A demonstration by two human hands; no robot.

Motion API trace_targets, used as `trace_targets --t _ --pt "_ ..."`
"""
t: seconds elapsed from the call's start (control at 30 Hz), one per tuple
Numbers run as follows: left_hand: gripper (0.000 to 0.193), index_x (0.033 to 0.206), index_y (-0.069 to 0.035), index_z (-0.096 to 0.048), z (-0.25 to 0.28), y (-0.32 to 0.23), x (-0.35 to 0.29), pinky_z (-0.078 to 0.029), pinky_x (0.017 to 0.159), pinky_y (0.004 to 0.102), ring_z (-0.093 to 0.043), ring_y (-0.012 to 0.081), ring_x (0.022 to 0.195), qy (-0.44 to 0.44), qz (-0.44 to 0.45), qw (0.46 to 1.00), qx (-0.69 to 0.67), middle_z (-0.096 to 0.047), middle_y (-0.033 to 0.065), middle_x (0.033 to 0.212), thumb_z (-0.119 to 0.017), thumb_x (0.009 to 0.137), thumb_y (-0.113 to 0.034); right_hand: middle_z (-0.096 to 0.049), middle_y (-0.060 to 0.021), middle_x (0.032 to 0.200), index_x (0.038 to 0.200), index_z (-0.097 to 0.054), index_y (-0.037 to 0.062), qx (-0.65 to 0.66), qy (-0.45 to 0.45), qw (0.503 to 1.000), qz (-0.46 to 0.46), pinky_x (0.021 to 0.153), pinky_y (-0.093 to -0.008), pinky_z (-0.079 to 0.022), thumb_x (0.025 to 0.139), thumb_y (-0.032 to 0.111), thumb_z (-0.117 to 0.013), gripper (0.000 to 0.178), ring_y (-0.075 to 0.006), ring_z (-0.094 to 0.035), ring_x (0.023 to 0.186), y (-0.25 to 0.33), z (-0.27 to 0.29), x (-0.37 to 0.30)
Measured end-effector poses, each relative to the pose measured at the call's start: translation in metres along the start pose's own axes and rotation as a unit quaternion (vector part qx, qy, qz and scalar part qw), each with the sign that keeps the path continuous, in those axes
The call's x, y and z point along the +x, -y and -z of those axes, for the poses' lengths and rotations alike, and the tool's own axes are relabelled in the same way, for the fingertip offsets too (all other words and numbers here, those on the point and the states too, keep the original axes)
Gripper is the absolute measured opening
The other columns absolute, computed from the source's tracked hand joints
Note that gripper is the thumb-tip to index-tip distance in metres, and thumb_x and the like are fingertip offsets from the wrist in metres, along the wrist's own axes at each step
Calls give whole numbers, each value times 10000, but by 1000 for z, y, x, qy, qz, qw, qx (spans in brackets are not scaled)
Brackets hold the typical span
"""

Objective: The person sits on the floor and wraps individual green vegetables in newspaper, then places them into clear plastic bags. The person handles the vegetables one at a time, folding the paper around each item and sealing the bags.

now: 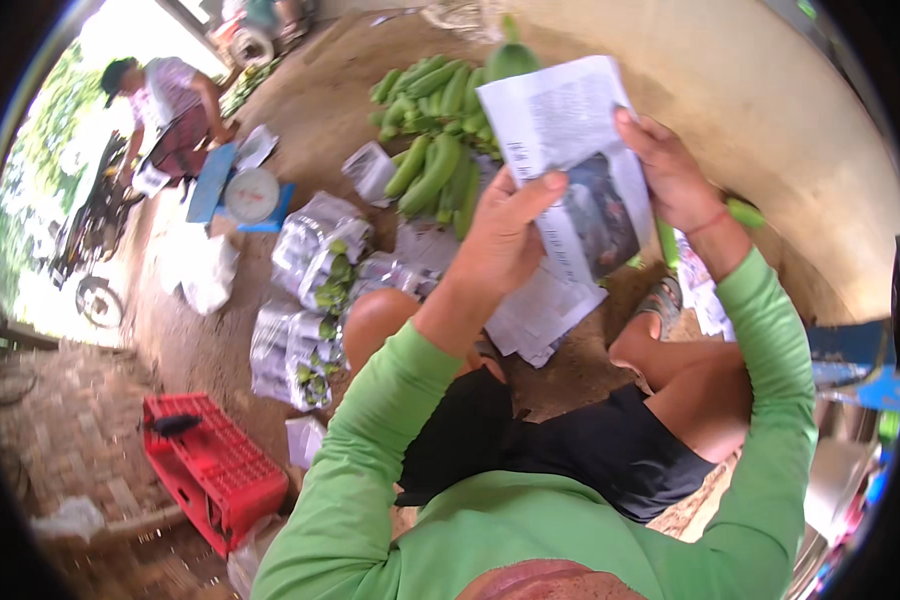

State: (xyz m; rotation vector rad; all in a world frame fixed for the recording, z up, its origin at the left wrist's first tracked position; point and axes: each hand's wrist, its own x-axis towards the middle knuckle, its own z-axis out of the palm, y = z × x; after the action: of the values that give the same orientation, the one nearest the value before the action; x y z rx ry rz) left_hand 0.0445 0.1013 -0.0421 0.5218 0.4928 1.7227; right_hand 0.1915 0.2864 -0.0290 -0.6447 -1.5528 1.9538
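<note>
A printed newspaper sheet (570, 110) with a dark photo is held up in front of me, between both hands. My left hand (505, 225) pinches its left edge, thumb on top. On the other side, my right hand (670, 170) grips its right edge, with the thumb near the upper corner. Below the sheet lies a stack of loose papers (540, 315) on the ground. Beyond my left hand is a heap of long green vegetables (435, 175), perhaps gourds; their exact kind is unclear. A larger rounded green one (511, 62) stands behind the sheet.
Paper-wrapped bundles (295, 340) with green ends showing lie left of my knee. A red plastic crate (220, 465) stands lower left. Farther off are a blue scale (253, 195), a white plastic bag (210, 272), a crouching person (180, 110) and a motorbike (95, 230). A pale wall (770, 100) rises right.
</note>
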Motion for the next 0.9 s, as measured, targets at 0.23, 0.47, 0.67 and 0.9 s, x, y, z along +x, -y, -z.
trace_targets --t 0.23,0.47,0.67,0.9 --pt "474 1441 -37 -533 -15 7 3 -534 1053 506 -681 308 1199 15 9 998 -64 -672 141 1358 -623 1049 -288 -706 -7 965 1074 -688 29 -46 -41 998 4 726 -256 -547 1057 468 -667 440 -65 -636 821 3 -9 -4" --pt "692 1455 -72 -542 -28 19 13 -498 1094 483 -661 289 1205 -52 -18 998 40 -677 111 1360 -497 1066 -642 -707 -6 928 1071 -705 11 -79 -38 996 30 701 -264 -535 1072 445 -648 438 -63 -629 805 15 -17 -13" --pt "709 1567 -92 -426 -37 32 23 -471 1125 453 -578 258 1342 6 -45 999 -12 -570 80 1505 -451 1091 -617 -712 -13 950 1129 -705 -31 -128 -53 989 49 748 -278 -529 1085 430 -628 470 -76 -621 843 18 -15 -19" --pt "707 1600 -93 -362 -30 35 25 -463 1124 459 -549 252 1375 9 -55 997 47 -540 68 1533 -375 1113 -604 -651 11 824 980 -694 23 -146 -44 988 37 684 -281 -503 1080 460 -624 454 -76 -573 745 8 -19 -15"
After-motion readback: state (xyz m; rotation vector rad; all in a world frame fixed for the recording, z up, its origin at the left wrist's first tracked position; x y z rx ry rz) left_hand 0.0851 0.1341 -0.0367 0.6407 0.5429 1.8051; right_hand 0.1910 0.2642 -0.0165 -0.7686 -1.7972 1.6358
